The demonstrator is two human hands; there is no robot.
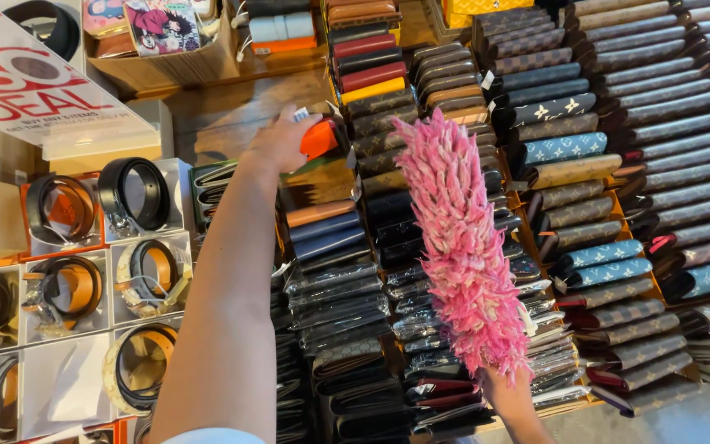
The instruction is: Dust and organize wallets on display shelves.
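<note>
The orange wallet (319, 138) sits in your left hand (283, 141), lifted just above the rows of wallets (371, 247) near the far end of the display, beside a bare strip of wooden table (223, 115). Your fingers wrap around its near edge, closed on it, so its smooth, flat orange face shows past your knuckles. A small white tag pokes up by your fingertips.

Your right hand (507, 393) is low at the near edge, closed around the base of a pink feather duster (462, 238). You hold it upright and angled away, so its long, shaggy, fluffy head lies over the middle rows, touching or just above them; which, you cannot tell.

The wallets stand on edge, packed tight like files, probably so many fit and each spine shows. Some are plain leather-look in red, black, tan and yellow; others are patterned in blue or brown; the nearer ones are wrapped in glossy clear plastic.

To your left, coiled belts (133, 193) rest in open white boxes (170, 177), each rolled into a ring.
</note>
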